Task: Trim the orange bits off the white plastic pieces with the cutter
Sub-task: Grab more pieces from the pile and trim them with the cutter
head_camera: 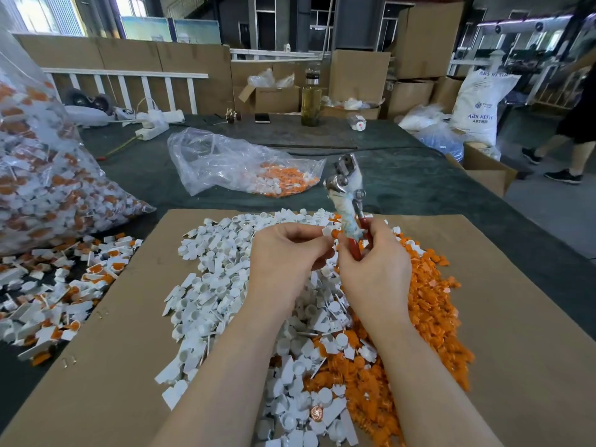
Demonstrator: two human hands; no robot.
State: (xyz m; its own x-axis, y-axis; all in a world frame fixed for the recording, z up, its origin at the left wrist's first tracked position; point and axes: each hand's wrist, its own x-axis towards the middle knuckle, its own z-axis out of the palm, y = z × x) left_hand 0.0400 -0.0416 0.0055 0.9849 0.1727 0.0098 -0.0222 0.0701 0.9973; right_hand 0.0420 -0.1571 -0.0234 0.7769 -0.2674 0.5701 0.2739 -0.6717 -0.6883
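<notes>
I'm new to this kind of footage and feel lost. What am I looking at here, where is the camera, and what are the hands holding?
There is no machine here: a person works with two bare hands, and the single camera sits on their head, looking forward and down.

The right hand grips a metal cutter with red handles and a cloth-wrapped shaft, its metal head pointing up and away. The left hand pinches a small white plastic piece with an orange bit beside the cutter's handles.

Under the hands lies a flat brown cardboard sheet on a dark green table cover. On the cardboard are a heap of white plastic pieces and, to its right, a heap of orange offcuts. At the left edge a large clear bag of untrimmed white-and-orange pieces spills onto the table. A smaller clear bag lies further back.
</notes>
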